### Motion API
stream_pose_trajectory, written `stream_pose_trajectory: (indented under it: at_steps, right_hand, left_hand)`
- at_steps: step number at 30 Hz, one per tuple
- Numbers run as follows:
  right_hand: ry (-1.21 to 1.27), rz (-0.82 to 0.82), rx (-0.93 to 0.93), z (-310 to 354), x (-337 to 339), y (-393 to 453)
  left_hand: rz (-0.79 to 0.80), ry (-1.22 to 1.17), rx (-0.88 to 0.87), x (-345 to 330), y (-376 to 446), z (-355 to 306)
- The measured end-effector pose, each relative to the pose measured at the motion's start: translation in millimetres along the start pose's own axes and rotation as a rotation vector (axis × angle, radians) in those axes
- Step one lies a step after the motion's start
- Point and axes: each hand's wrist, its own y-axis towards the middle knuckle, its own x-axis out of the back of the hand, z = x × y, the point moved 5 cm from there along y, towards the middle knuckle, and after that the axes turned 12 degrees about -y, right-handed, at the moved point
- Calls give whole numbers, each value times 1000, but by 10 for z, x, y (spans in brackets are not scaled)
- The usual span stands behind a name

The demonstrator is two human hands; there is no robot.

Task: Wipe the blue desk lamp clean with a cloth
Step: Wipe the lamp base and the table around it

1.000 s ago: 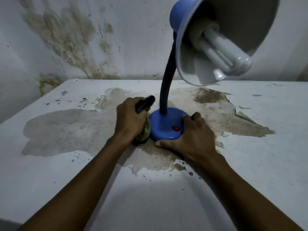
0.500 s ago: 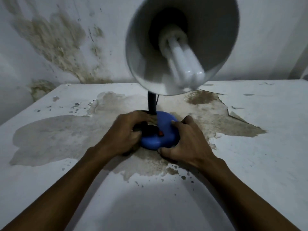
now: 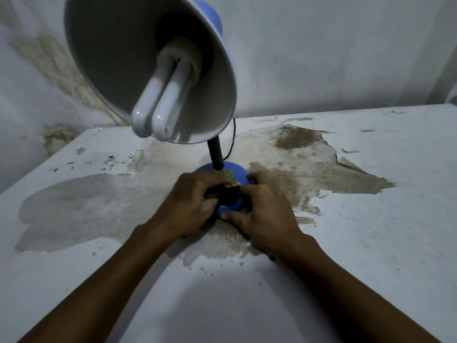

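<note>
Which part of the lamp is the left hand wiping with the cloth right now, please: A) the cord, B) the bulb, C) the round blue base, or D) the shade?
C: the left hand grips the cloth on the round blue base, which the right hand steadies.

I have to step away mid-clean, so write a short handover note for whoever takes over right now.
Left hand: grips the dark cloth, pressing it on the top of the lamp base.
Right hand: curled round the base's right and near edge, steadying it.
Lamp stands on the peeling table; the shade tilts toward the camera, bulb showing.
Done: base wipe under way.
Left: likely the rest of the base, the neck and the shade; how clean they are can't be judged.
</note>
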Motion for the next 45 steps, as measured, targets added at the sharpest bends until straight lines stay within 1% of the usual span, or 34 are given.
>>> stream_pose_trajectory:
  at_steps: [2, 4, 6, 10, 12, 15, 17, 18, 21, 22, 23, 24, 26, 27, 28, 30, 33, 35, 37, 38, 39, 41, 42, 43, 45]
  right_hand:
    - [7, -7, 3, -19, -1, 2]
    - [27, -15, 0, -33, 8, 7]
    - [35, -29, 5, -31, 10, 17]
    - [103, -54, -14, -85, 18, 11]
    - [140, -53, -17, -115, 23, 11]
    - [174, -69, -26, -133, 32, 24]
    - [177, -79, -32, -139, 27, 33]
    - [171, -86, -30, -142, 25, 33]
    - [160, -94, -12, -132, 21, 39]
    - [160, -94, -4, -131, 17, 40]
    - [162, -91, 1, -136, 15, 43]
    - [169, -87, 5, -149, 16, 41]
    - [183, -66, 7, -181, 18, 49]
    - [190, -55, 8, -201, 23, 46]
    - [199, -47, 13, -214, 26, 45]
    - [217, -41, 22, -231, 31, 48]
    - [220, -48, 21, -236, 23, 65]
    - [222, -59, 17, -229, 16, 78]
    - [212, -73, 18, -223, 11, 78]
    - [210, -76, 19, -220, 5, 73]
    - [212, -74, 20, -214, -4, 67]
    - [221, -71, 15, -223, -16, 61]
    - [224, -69, 14, -225, -21, 58]
    - [228, -71, 9, -230, -19, 58]
    - [237, -77, -1, -228, -14, 45]
  left_hand:
    - [-42, 31, 86, 116, 50, 141]
    - [-117, 55, 155, 203, 77, 245]
    - [-184, 49, 178, 212, 99, 279]
    - [-291, 128, 232, 210, 95, 323]
    - [-314, 167, 259, 224, 64, 323]
    - [-224, 217, 204, 116, -86, 125]
    - [-198, 239, 160, 76, -275, -73]
    - [-173, 209, 141, 74, -371, -167]
    - [21, -81, 147, 89, -524, -394]
    - [62, -131, 138, 81, -533, -449]
    - [31, -128, 117, 92, -503, -479]
    - [-63, -118, 105, 125, -463, -457]
    - [-340, -56, 178, 264, -350, -296]
    - [-428, -12, 244, 306, -300, -209]
    - [-453, 30, 308, 309, -263, -125]
    - [-401, 90, 386, 204, -274, -21]
    - [-390, 126, 358, 80, -484, -100]
    - [-330, 65, 349, 116, -622, -141]
    - [-267, -106, 399, 223, -664, -112]
    - [-286, -188, 435, 300, -657, -72]
    - [-364, -234, 462, 393, -647, -19]
    - [-576, -207, 536, 568, -582, 169]
    - [-648, -175, 590, 609, -545, 245]
    - [-677, -162, 645, 595, -505, 312]
    - [-629, -141, 716, 451, -449, 373]
